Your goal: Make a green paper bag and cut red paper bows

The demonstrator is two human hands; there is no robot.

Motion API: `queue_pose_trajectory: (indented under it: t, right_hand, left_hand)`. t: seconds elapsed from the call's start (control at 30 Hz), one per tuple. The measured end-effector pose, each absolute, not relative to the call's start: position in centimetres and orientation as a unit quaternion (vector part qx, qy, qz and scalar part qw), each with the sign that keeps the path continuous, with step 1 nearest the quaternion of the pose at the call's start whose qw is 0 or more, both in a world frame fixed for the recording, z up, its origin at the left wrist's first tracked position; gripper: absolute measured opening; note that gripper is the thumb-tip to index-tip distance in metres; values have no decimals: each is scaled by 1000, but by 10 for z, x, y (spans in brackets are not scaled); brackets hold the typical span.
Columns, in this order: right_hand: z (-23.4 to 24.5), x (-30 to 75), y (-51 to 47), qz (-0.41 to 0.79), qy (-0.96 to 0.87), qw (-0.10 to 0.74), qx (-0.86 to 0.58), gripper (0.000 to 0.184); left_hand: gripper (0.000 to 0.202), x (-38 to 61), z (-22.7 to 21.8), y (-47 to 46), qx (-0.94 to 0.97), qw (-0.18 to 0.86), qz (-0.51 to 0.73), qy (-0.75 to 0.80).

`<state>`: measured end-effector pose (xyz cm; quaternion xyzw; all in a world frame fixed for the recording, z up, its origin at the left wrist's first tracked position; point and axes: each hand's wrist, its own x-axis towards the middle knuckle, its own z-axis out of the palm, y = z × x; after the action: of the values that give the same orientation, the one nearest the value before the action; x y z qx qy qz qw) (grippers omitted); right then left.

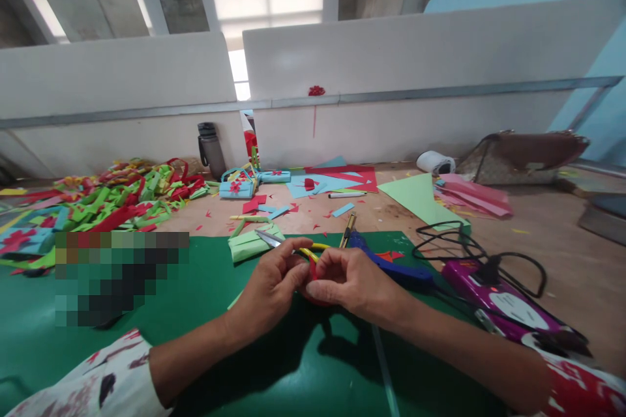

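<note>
My left hand (275, 283) and my right hand (355, 280) meet above the green mat, with fingers pinched together. Between them is a small red paper piece (313, 268), mostly covered by the fingertips. Scissors (268, 238) with yellow handles lie just behind the hands, blades pointing left over a folded light-green paper purse (244, 246). Beyond my right hand lie a yellow box cutter (348, 229) and a blue glue gun (398, 269). A clear glue stick (384, 365) rests on the mat below my right forearm.
The green mat (205, 313) covers the near table. A heap of coloured paper strips (141, 195) and a dark bottle (210, 150) stand at left. Light-blue paper purses (236, 187) sit further back. At right are a purple power strip (503, 300), tangled black cable and a handbag (523, 156).
</note>
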<state>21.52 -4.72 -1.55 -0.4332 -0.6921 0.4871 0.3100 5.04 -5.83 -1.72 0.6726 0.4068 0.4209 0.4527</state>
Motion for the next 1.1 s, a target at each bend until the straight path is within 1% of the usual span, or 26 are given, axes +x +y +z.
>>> queue_pose_trajectory:
  t: [0.13,0.23,0.3,0.4,0.47,0.73,0.83,1.1]
  right_hand:
    - [-19,216,-45,482,-698,310,-430,17]
    - [-20,216,-45,498,-694,311,-417,23]
    - [-20,217,-45,502,-693,313,-412,28]
    - [-19,216,-45,504,-690,314,-415,25]
    - [-18,216,-45,510,-686,313,-414,23]
    - [-19,219,-41,537,-680,316,-387,36]
    - [-17,219,-41,530,-694,322,-367,38]
    - [-14,219,-41,514,-714,331,-340,25]
  left_hand:
    - [31,51,-20,-58,676,461,416,397]
    - [32,50,-21,-58,687,449,413,394]
    - [34,50,-22,-59,707,421,412,393]
    - [37,49,-22,-61,734,379,407,390]
    - [35,49,-22,-62,735,377,407,389]
    - [30,48,-24,-60,714,424,423,362]
    - [29,47,-26,-60,703,446,430,349]
    - [28,50,-22,-59,653,508,441,348]
